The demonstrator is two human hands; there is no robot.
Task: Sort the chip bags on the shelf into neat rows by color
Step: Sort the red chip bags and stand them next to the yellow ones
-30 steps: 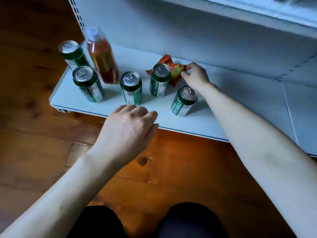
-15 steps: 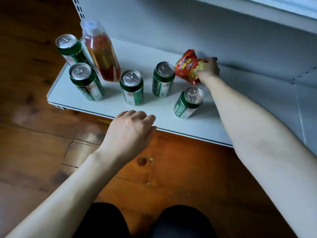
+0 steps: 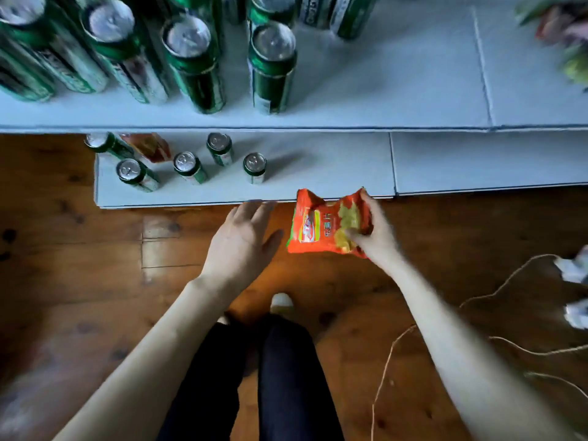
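Chip bag [image 3: 321,226], red with a yellow patch, is off the shelving and in the air above the wooden floor [image 3: 79,265], just in front of the front edge of the lower shelf [image 3: 334,173]. The right hand [image 3: 377,237] holds it, fingers and thumb curled round its right end and crumpling the foil. The bag's long axis runs roughly left to right across the person, its free end pointing at the left hand [image 3: 243,237]. That hand is spread with fingers fairly straight, holding nothing, near the bag but apart from it, fingertips close to the lower shelf's lip.

Green cans [image 3: 254,168] stand toward the left end of the lower shelf beside a reddish bottle [image 3: 148,146], and more crowd the left half of the upper shelf [image 3: 397,90]. At that shelf's far right end sits a blurred cluster of what look like coloured bags [image 3: 569,33]; I can't make out their colours properly.

If that is where the rows are forming, the bag has to travel up and to the right, and the right arm is the nearer one.
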